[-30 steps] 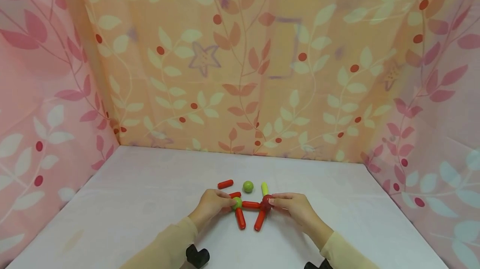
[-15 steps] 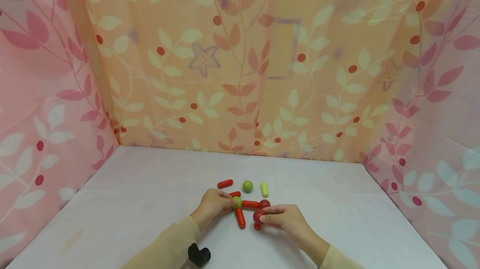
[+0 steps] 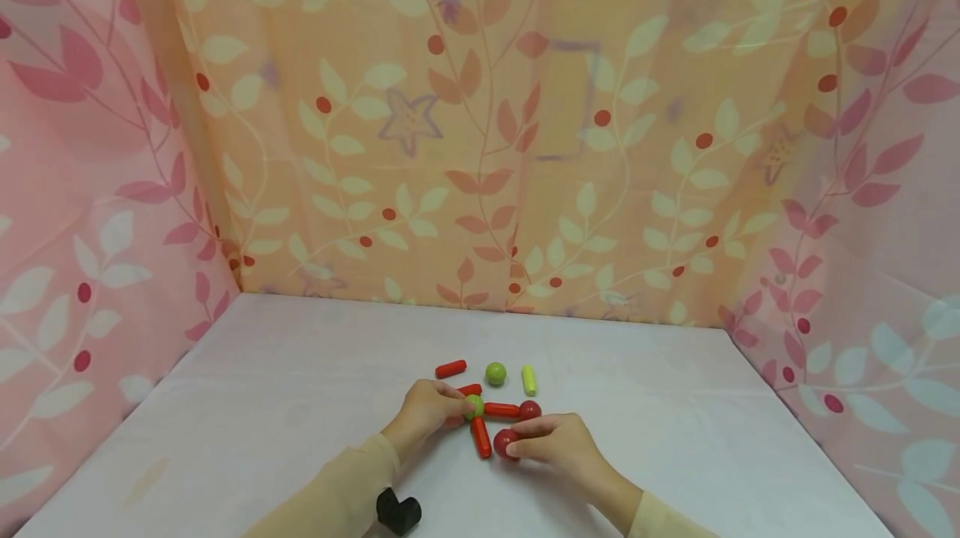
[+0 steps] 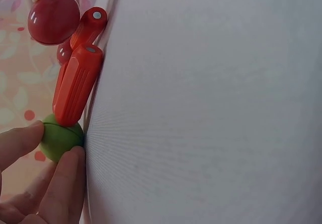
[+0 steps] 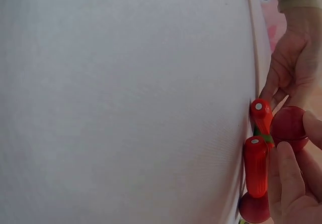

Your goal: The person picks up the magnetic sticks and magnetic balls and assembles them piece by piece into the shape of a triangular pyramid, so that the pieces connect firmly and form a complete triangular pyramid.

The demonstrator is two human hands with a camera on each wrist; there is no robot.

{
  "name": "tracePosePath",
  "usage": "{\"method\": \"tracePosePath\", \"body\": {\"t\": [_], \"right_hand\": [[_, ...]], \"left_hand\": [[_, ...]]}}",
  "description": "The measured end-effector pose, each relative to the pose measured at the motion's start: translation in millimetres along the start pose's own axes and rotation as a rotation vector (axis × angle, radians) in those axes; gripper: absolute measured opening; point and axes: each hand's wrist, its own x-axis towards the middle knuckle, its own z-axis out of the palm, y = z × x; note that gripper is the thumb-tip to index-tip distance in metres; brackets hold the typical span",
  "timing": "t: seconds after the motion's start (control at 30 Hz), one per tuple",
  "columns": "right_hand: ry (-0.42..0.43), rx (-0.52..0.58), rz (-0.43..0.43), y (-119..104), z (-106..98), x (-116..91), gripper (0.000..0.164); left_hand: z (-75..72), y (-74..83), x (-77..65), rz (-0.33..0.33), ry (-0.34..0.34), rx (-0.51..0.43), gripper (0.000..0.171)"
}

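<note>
Red ball (image 3: 507, 444) is pinched by the right hand (image 3: 558, 444) and held just off the surface (image 3: 300, 438). As seen from the head, it is placed at 4 o'clock from the left hand (image 3: 427, 406), by which a green ball (image 3: 475, 406) is pinched. From there a red rod (image 3: 482, 438) is pointed, long way, between 5 and 6 o'clock. Its free tip is close to the red ball, which is set between 2 and 3 o'clock from that tip; whether they are touching cannot be told. The right hand is nearer to the tip. It is stretched in from 4 o'clock, the left hand from 8 o'clock. At 1 o'clock from the red ball, a second red ball (image 3: 529, 411) is seen.
</note>
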Motion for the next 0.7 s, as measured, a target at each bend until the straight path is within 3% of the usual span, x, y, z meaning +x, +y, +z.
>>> {"method": "tracePosePath", "body": {"t": [0.27,0.7], "right_hand": [[0.017,-0.071,-0.099,1.5,5.1,1.3,0.032],[0.000,-0.095,-0.123,2.6,7.5,0.4,0.031]], "left_hand": [[0.0,-1.1,0.6,0.003,-0.003,-0.022,0.021],[0.7,-2.6,1.6,0.001,-0.008,-0.059,0.020]]}}
